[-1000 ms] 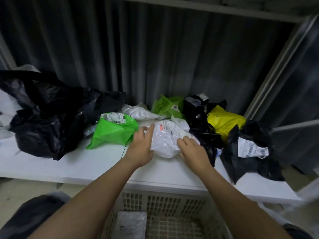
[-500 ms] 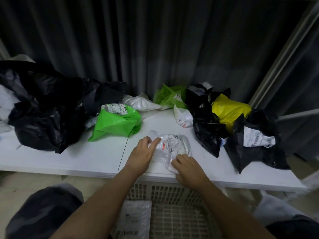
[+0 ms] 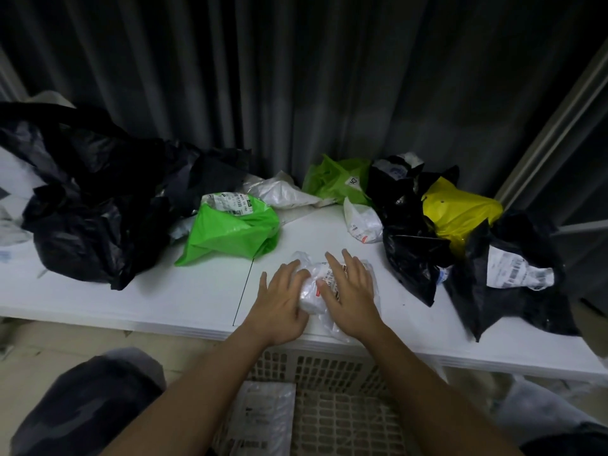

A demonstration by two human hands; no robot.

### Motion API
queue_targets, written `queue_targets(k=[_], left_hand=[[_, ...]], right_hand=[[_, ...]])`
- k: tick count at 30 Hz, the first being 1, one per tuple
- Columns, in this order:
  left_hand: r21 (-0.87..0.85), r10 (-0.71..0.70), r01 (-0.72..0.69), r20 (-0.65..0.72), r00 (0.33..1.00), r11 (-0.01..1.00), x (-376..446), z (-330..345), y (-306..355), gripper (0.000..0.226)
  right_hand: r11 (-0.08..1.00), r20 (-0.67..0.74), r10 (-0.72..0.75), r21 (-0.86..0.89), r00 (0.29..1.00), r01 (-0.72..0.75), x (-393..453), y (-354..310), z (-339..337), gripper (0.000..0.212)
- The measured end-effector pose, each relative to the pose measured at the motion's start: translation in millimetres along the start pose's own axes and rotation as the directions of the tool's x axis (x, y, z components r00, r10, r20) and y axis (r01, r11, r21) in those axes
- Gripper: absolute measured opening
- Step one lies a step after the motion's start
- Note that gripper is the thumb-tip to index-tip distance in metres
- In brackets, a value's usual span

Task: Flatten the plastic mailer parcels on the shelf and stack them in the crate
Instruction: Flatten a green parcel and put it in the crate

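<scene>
Right hand (image 3: 350,297) lies palm-down, fingers straight and spread, pressing on the white mailer parcel (image 3: 314,291). Left hand (image 3: 281,301) rests against the parcel's left side, fingers loosely bent over its edge; whether it pinches the plastic cannot be told. The parcel sits at the front edge of the shelf (image 3: 164,297), near the middle. Behind it lies a bright green mailer (image 3: 230,230); toward the right end, a yellow mailer (image 3: 460,212) among black ones. Below the front edge stands the crate (image 3: 332,406), one flattened mailer (image 3: 263,419) inside.
</scene>
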State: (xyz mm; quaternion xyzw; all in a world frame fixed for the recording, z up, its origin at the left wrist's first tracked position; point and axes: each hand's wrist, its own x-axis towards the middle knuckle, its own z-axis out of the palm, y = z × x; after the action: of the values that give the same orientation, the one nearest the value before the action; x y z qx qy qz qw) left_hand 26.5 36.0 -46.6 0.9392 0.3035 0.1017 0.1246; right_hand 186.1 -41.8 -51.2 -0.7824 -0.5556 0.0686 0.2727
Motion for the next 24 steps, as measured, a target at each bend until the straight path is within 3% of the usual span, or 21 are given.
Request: queue_targets(k=[2,5,13,18,22,24], left_hand=[[-0.098,-0.047,0.045,-0.014,0.999,0.994,-2,-1,2,0.076],[-0.221,-0.152,0.142,-0.030,0.988,0.965,5,-6,8,0.062],[-0.173,-0.183,0.181,0.003,0.983,0.968,33,3,19,0.052],[-0.170,-0.201,0.199,0.000,0.979,0.965,33,14,14,0.054],[-0.121,-0.201,0.202,0.022,0.979,0.972,31,20,8,0.059],[-0.064,-0.203,0.205,0.038,0.978,0.977,29,25,4,0.075]], right_hand=[[1.000,0.017,0.009,-0.020,1.000,-0.008,-3,-1,5,0.073],[0.999,0.046,0.011,-0.046,0.999,-0.009,-4,-2,8,0.073],[0.998,0.028,-0.029,-0.060,0.999,0.031,-5,-1,15,0.076],[0.997,-0.128,-0.014,0.067,0.992,0.023,4,1,11,0.065],[1.000,-0.029,-0.005,-0.001,1.000,0.005,4,9,19,0.067],[0.997,0.005,-0.010,-0.072,1.000,0.011,0,14,25,0.071]])
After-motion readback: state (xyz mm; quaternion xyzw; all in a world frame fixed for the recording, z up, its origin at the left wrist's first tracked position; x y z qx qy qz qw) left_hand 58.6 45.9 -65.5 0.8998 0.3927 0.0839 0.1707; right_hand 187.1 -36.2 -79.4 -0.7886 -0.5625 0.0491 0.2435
